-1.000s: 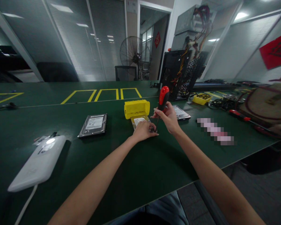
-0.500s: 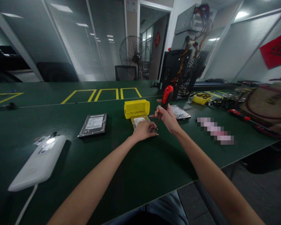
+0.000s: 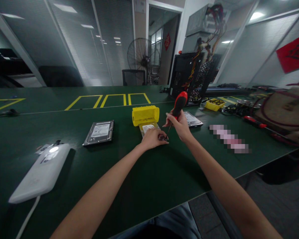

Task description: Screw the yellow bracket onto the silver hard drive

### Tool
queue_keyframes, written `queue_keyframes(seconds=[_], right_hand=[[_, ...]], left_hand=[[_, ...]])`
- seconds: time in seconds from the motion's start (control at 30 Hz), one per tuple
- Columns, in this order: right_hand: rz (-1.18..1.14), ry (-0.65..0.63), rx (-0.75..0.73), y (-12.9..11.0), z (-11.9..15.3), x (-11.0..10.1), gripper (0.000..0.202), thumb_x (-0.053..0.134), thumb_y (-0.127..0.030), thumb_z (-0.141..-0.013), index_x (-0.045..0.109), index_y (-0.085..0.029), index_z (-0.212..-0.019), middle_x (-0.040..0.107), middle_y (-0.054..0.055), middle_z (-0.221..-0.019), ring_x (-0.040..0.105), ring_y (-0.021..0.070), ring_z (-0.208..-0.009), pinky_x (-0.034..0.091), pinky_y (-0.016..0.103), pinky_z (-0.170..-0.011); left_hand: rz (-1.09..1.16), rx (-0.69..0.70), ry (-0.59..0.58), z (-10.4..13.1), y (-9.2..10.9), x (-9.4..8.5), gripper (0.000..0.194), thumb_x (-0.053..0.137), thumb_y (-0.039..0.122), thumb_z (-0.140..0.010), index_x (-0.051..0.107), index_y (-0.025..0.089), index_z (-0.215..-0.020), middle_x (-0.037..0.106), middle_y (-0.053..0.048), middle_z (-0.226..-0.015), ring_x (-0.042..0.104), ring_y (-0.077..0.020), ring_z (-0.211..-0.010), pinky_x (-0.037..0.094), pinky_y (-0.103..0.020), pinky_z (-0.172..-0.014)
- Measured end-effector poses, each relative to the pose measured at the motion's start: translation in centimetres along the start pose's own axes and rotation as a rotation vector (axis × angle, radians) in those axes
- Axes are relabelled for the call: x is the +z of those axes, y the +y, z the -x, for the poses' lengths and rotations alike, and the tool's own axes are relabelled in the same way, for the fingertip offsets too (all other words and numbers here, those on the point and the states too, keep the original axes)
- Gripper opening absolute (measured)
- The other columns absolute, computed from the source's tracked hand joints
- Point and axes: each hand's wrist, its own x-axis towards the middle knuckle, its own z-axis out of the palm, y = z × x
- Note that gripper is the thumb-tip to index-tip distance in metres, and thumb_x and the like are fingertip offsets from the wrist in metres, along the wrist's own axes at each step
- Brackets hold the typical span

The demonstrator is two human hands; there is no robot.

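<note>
My right hand (image 3: pixel 180 124) is closed around the red and black handle of a screwdriver (image 3: pixel 180 102). The shaft slants down and left to the near right corner of a hard drive (image 3: pixel 148 126), where its tip is hard to make out. My left hand (image 3: pixel 153 138) lies over that drive and grips its near end, hiding much of it. The drive's far edge meets a yellow plastic bin (image 3: pixel 146 115) with its open side towards me. Another hard drive (image 3: pixel 193 119) rests just behind my right wrist, partly covered.
A third hard drive (image 3: pixel 99 132) lies to the left, and a white power bank (image 3: pixel 42 174) with a cable is nearer. Back right stand an open computer case (image 3: pixel 186 78) and a small yellow tray (image 3: pixel 214 104). A bag (image 3: pixel 284 111) and a second screwdriver (image 3: pixel 254 121) are at far right.
The screwdriver's handle has tipped to the right and slightly down. My right hand's fingers have drawn in closer round it. My left hand and the drive have hardly moved.
</note>
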Motion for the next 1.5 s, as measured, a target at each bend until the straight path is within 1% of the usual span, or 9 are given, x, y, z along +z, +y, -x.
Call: queue_keyframes(seconds=[0.07,0.13,0.3,0.43,0.6,0.87,1.17,1.37,1.5], right_hand=[[0.007,0.003,0.003,0.1,0.0,-0.1,0.033,0.068,-0.036,-0.077,0.041,-0.025,-0.093,0.045,-0.009,-0.064,0.047,0.0069,-0.048,0.051,0.024,-0.047],[-0.005,-0.019,0.019,0.0,0.1,-0.1,0.033,0.066,-0.039,-0.079,0.043,-0.026,-0.098,0.042,-0.008,-0.065,0.043,0.0063,-0.048,0.049,0.023,-0.046],[-0.043,-0.097,0.085,-0.4,0.3,0.2,0.035,0.059,-0.043,-0.083,0.045,-0.027,-0.111,0.048,-0.004,-0.080,0.050,0.0082,-0.059,0.053,0.026,-0.055],[0.018,-0.113,0.048,-0.3,0.3,0.2,0.035,0.060,-0.042,-0.083,0.048,-0.026,-0.112,0.051,-0.003,-0.082,0.053,0.0088,-0.061,0.053,0.026,-0.057],[0.087,-0.111,-0.006,0.3,0.0,-0.2,0.031,0.064,-0.039,-0.083,0.050,-0.023,-0.105,0.054,-0.003,-0.080,0.055,0.0083,-0.058,0.051,0.026,-0.057],[0.183,-0.076,-0.047,0.2,0.0,-0.1,0.030,0.068,-0.042,-0.078,0.049,-0.021,-0.089,0.052,-0.004,-0.073,0.053,0.0080,-0.054,0.048,0.026,-0.054],[0.254,-0.053,-0.036,0.5,-0.1,-0.4,0.032,0.069,-0.046,-0.076,0.053,-0.019,-0.084,0.054,-0.003,-0.071,0.052,0.0092,-0.056,0.045,0.027,-0.054],[0.272,-0.027,-0.037,0.6,-0.1,-0.4,0.035,0.072,-0.045,-0.073,0.049,-0.022,-0.084,0.052,-0.003,-0.072,0.054,0.0104,-0.056,0.048,0.028,-0.054],[0.272,-0.035,-0.047,0.7,-0.1,-0.4,0.035,0.072,-0.045,-0.074,0.047,-0.022,-0.084,0.053,-0.004,-0.071,0.054,0.0103,-0.056,0.048,0.028,-0.055]], left_hand=[[-0.005,-0.009,-0.004,0.0,0.1,-0.1,0.024,0.074,0.041,-0.076,0.074,0.022,-0.090,0.069,-0.001,-0.080,0.062,-0.0194,-0.079,0.042,-0.029,-0.072],[-0.010,-0.015,-0.007,0.1,0.2,-0.2,0.024,0.074,0.041,-0.076,0.073,0.022,-0.090,0.068,-0.001,-0.079,0.062,-0.0197,-0.079,0.042,-0.029,-0.072],[-0.010,-0.024,-0.018,0.2,0.5,-0.4,0.023,0.074,0.040,-0.077,0.073,0.022,-0.090,0.068,-0.002,-0.082,0.061,-0.0203,-0.080,0.042,-0.029,-0.072],[0.002,-0.030,-0.019,0.2,0.6,-0.4,0.022,0.074,0.040,-0.076,0.073,0.022,-0.089,0.068,-0.002,-0.084,0.061,-0.0205,-0.083,0.043,-0.029,-0.073],[-0.010,-0.018,-0.009,0.2,0.4,-0.3,0.023,0.073,0.042,-0.077,0.072,0.022,-0.089,0.068,-0.002,-0.082,0.061,-0.0209,-0.084,0.043,-0.030,-0.075],[-0.019,-0.014,-0.006,0.1,0.3,-0.1,0.023,0.074,0.040,-0.076,0.072,0.022,-0.089,0.067,-0.002,-0.081,0.061,-0.0199,-0.081,0.043,-0.030,-0.074],[-0.025,-0.009,-0.003,0.2,0.4,-0.2,0.021,0.073,0.040,-0.077,0.072,0.021,-0.087,0.067,-0.001,-0.078,0.060,-0.0199,-0.078,0.042,-0.029,-0.071],[-0.027,-0.020,-0.011,0.2,0.7,-0.4,0.022,0.073,0.040,-0.077,0.072,0.021,-0.088,0.067,-0.002,-0.079,0.061,-0.0205,-0.079,0.042,-0.030,-0.072],[-0.022,-0.016,-0.008,0.2,0.6,-0.4,0.022,0.073,0.040,-0.077,0.072,0.021,-0.088,0.068,-0.002,-0.082,0.061,-0.0209,-0.081,0.043,-0.030,-0.073]])
